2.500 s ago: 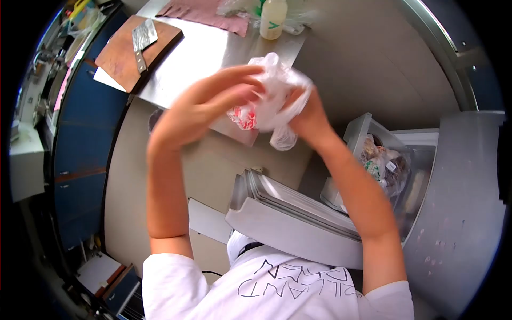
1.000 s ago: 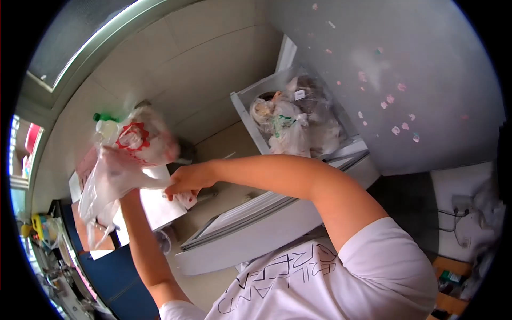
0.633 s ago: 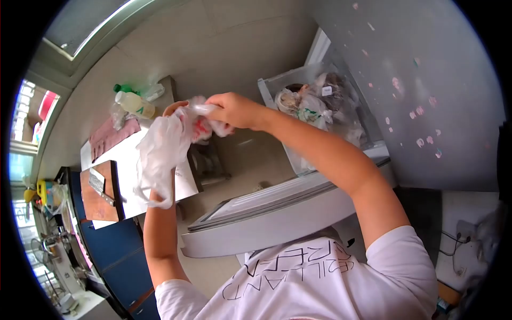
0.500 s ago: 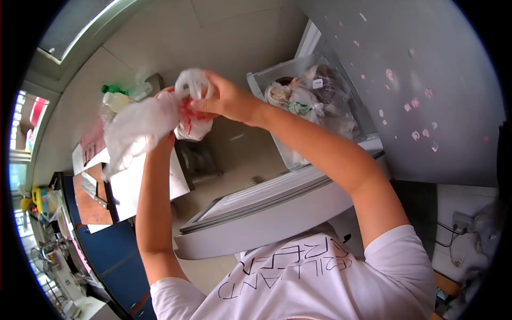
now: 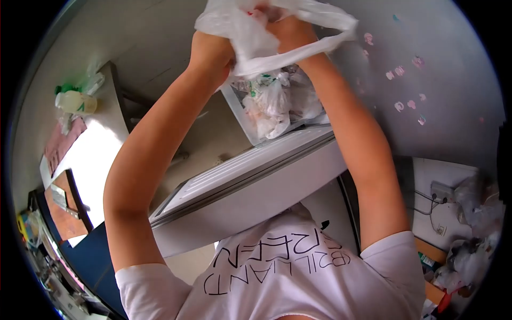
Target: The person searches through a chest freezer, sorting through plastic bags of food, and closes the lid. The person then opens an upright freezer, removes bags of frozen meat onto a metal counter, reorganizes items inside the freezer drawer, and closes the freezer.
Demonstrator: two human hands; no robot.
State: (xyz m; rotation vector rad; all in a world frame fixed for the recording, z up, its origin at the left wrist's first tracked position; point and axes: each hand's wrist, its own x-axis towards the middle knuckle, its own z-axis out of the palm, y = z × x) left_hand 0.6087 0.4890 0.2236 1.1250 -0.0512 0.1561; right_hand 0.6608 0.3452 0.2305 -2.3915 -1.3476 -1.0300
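A white plastic bag (image 5: 253,40) is held up at the top of the view, its loose handle loop hanging to the right. Something red shows at its upper part, blurred. My left hand (image 5: 213,53) is closed on the bag's left side, with its fingers mostly behind the plastic. At the right side my right hand (image 5: 290,36) grips the bag too, partly covered by it. Just below and beyond the hands sits a pulled-out clear freezer drawer (image 5: 238,109), holding several plastic bags of food (image 5: 274,101).
An open fridge door (image 5: 250,184) stands between my body and the drawer. A grey panel with stickers (image 5: 426,69) rises at right. On the left are a bottle (image 5: 76,102), a knife (image 5: 60,197) on a cutting board (image 5: 66,221), and blue cabinets (image 5: 98,261). Plastic bags (image 5: 464,261) pile up at lower right.
Both hands have carried the white bag from the counter side rightward and up, to above the freezer drawer. The view has shifted right, and the bag's handle loop now spreads out.
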